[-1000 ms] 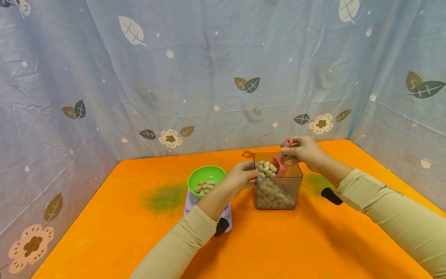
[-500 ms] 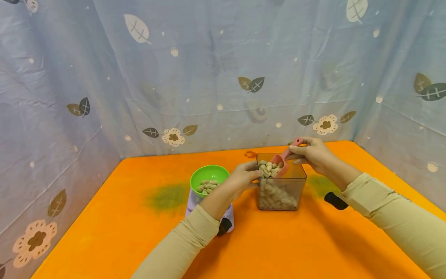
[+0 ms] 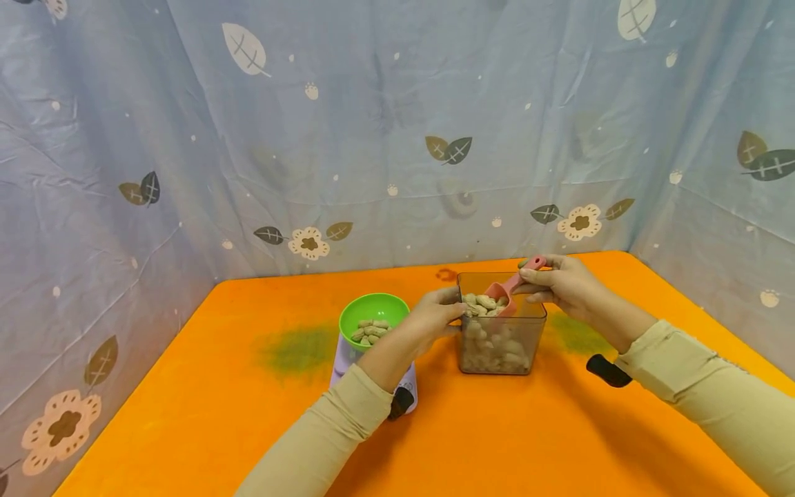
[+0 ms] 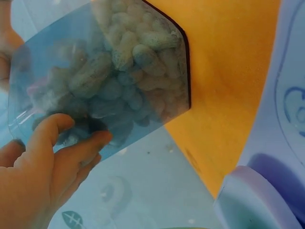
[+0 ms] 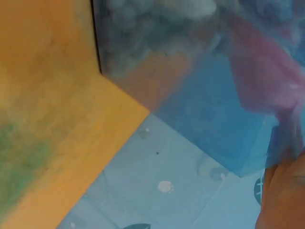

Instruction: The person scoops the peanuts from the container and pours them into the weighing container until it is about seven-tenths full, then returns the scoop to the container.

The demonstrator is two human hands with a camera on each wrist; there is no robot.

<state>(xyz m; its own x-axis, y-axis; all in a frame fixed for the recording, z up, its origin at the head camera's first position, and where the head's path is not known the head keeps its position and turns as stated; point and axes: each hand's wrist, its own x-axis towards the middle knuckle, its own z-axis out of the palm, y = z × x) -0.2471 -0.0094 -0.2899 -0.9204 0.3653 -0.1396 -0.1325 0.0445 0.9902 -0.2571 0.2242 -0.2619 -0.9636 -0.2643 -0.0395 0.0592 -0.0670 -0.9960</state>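
Note:
My right hand [image 3: 565, 284] grips the handle of a pink scoop [image 3: 504, 295], tilted with its bowl among the peanuts [image 3: 481, 304] inside a clear, dark-tinted square container [image 3: 534, 338]. Through the container wall, the right wrist view shows the scoop as a blurred pink shape [image 5: 262, 71]. On the container's left side, my left hand [image 3: 431, 317] holds the rim, its fingertips against the wall in the left wrist view. Unshelled peanuts fill much of the lower part of the container.
Left of the container, a green bowl [image 3: 366, 308] with several peanuts stands on a purple kitchen scale [image 3: 340, 362]; my left forearm partly covers both. An orange cloth [image 3: 186, 414] covers the table. Patterned curtains [image 3: 373, 138] enclose the back and sides.
My right hand first drew the scoop up and rightward, then lowered it slightly, leaning its handle further right. The left hand stays on the container; the camera view shifted a little.

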